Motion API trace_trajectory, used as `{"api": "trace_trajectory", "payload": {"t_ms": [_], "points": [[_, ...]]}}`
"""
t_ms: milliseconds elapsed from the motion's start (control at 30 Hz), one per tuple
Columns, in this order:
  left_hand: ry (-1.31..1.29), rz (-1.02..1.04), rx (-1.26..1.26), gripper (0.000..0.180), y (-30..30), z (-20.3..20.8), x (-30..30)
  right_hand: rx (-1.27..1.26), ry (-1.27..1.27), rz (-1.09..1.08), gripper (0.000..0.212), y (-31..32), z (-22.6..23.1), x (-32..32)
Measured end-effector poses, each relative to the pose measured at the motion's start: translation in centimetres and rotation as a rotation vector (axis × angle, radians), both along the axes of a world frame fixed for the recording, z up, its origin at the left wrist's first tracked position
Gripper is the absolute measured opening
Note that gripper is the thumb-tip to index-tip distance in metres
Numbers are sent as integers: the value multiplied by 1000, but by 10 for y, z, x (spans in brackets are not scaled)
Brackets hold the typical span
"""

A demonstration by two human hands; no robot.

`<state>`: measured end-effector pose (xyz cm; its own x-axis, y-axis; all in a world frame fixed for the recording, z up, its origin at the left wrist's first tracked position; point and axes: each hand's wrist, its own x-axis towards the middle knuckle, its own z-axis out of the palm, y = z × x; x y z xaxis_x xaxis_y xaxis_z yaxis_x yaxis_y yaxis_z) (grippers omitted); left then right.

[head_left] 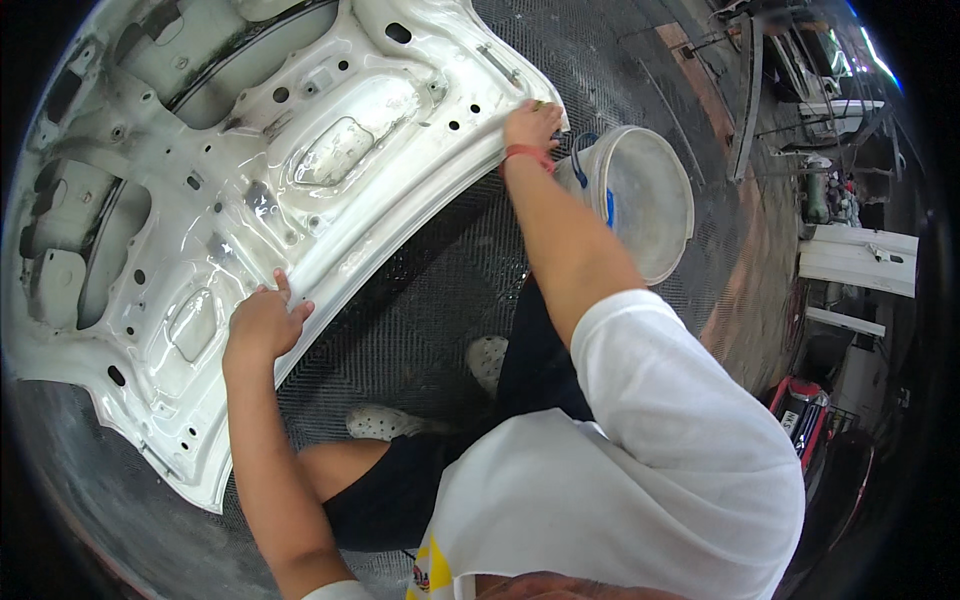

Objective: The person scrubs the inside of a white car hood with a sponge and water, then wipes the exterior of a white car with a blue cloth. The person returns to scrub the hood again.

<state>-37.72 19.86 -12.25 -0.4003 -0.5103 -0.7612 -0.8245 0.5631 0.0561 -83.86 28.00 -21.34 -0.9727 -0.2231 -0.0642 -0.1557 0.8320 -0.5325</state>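
A white car hood (330, 240), inner side up with ribs, holes and wet shiny patches, fills the upper left. My left hand (265, 318) lies on its near edge with thumb and index finger stretched out. At the hood's right corner my right hand (533, 125), with a red band on the wrist, presses down with bent fingers. A small yellow-green bit shows at these fingertips; what it belongs to is mostly hidden. Just right of that corner is a whitish bucket (650, 205) with something blue at its side.
Dark ribbed matting (390, 310) covers the floor under my light perforated clogs (378, 422). Along the right side are a white car panel (858, 258), a metal stand (745, 100) and a red and black object (800, 405).
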Motion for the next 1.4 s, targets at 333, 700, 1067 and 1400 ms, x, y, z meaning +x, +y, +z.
{"api": "trace_trajectory", "payload": {"t_ms": [333,700,1067,1400], "points": [[-107,-2,27,87,-3,-1,-4,18,-72,812,81,55,-11,301],[-68,20,2,87,9,0,0,138,297,846,77,-5,-10,194],[65,-40,-99,79,14,5,-6,154,575,760,59,-17,-4,103],[779,381,-200,49,5,16,-35,-516,-536,884,40,12,52,263]]}}
